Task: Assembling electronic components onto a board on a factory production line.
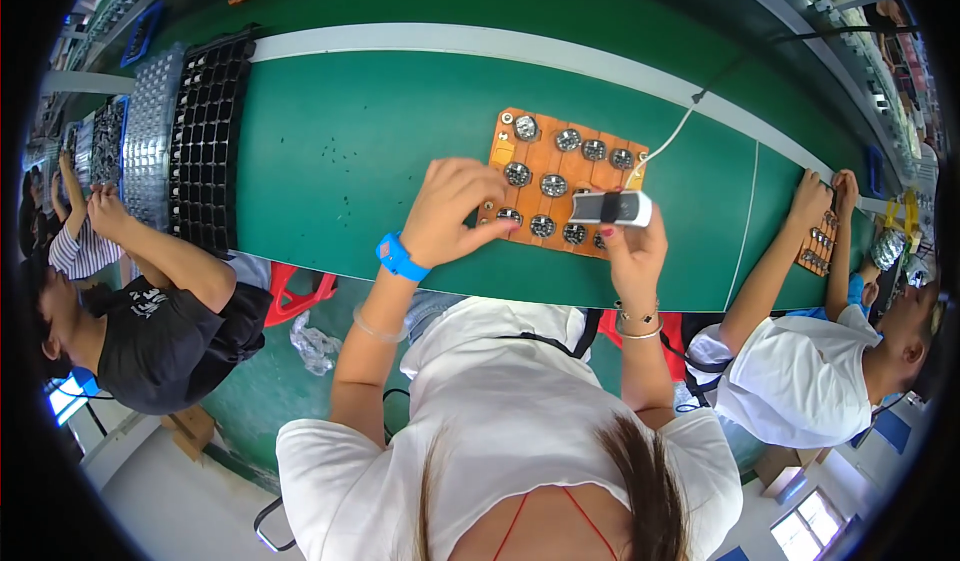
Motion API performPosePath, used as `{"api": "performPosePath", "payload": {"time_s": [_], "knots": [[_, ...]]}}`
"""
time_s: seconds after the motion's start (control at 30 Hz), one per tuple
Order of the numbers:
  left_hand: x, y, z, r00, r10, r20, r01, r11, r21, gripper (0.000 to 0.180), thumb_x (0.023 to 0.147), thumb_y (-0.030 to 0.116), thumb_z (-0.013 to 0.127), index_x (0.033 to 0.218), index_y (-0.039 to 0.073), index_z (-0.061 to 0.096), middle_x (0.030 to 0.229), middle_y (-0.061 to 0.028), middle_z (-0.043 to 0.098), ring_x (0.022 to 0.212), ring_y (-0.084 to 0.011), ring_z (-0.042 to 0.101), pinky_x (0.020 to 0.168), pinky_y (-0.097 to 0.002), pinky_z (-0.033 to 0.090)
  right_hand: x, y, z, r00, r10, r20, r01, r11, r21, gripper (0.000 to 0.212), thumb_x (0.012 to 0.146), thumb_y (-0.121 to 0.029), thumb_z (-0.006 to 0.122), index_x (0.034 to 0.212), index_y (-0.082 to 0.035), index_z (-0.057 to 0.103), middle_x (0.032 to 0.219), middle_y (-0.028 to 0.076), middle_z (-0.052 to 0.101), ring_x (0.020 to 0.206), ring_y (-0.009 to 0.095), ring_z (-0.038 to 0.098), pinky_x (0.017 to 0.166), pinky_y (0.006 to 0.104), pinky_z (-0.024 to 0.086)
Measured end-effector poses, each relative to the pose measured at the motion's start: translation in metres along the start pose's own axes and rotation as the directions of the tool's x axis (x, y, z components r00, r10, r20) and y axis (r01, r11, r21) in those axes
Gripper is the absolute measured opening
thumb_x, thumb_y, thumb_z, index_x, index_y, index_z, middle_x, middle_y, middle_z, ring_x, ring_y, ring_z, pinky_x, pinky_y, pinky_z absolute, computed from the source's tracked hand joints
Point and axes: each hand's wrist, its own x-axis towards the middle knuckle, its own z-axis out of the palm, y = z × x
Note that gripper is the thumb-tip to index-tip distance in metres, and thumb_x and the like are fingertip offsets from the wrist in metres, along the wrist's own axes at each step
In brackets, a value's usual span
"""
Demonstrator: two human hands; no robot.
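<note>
On the green bench lies an orange tray (581, 190) with several round, shiny metal-and-black parts in its sockets, such as one near the middle (554, 185). My left hand (447, 211), with a blue band at its wrist, is at the tray's left edge. Its fingers are bent but apart from the thumb, which reaches a part (509, 216) in the lower left socket. My right hand (637, 256) grips a white and grey handheld device (612, 208) with a black band around it. The device hangs over the tray's right side and hides some parts there. A white cord (668, 142) rises behind it.
Black gridded trays (208, 141) and a clear plastic tray (150, 146) stand at the left. Small dark specks (340, 161) dot the bench. Co-workers sit on both sides; the right one's hands (815, 199) are at another orange tray (820, 244). A pale rail (430, 41) borders the far edge.
</note>
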Motion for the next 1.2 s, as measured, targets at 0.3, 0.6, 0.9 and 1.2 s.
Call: {"api": "performPosePath", "payload": {"time_s": [0.3,0.6,0.9,1.2], "knots": [[-0.012,0.011,-0.001,0.991,0.107,0.085,-0.105,0.994,-0.025,0.011,0.076,0.012,0.073,0.082,0.009,0.064,0.107,-0.002,0.064,0.098,-0.0248,0.057,0.088,-0.0379,0.042,-0.007,-0.008,0.015,0.969,-0.055,0.241,0.148,0.91,-0.386,0.039,0.076,0.007,0.066,0.114,-0.002,0.059,0.113,0.009,0.062,0.098,0.017,0.062,0.077,0.0273,0.056],[0.0,0.035,-0.004,0.994,0.09,0.06,-0.083,0.99,-0.117,0.021,0.071,0.008,0.077,0.088,0.007,0.065,0.104,-0.0048,0.064,0.093,-0.0258,0.059,0.084,-0.0358,0.048,0.001,-0.014,0.027,0.956,-0.17,0.24,0.256,0.882,-0.395,0.039,0.074,0.003,0.069,0.112,-0.002,0.061,0.108,0.01,0.065,0.097,0.019,0.061,0.075,0.026,0.054],[-0.007,0.02,0.0,0.988,-0.048,0.145,0.048,0.999,-0.002,0.031,0.073,0.008,0.075,0.098,0.009,0.058,0.102,-0.0047,0.064,0.095,-0.0252,0.059,0.087,-0.0375,0.043,-0.015,0.003,0.0,0.996,-0.086,-0.038,0.075,0.973,-0.218,0.038,0.087,-0.004,0.065,0.12,0.004,0.049,0.115,0.016,0.062,0.105,0.02,0.06,0.091,0.0317,0.047],[-0.001,0.028,0.025,0.979,0.083,0.188,-0.111,0.983,0.145,0.028,0.071,0.016,0.076,0.094,0.014,0.061,0.099,0.003,0.064,0.095,-0.0178,0.056,0.082,-0.0338,0.038,-0.015,-0.019,-0.005,0.994,-0.067,0.083,0.097,0.893,-0.439,0.03,0.076,0.0,0.069,0.104,0.001,0.062,0.102,0.013,0.065,0.092,0.021,0.06,0.084,0.0306,0.046]]}}
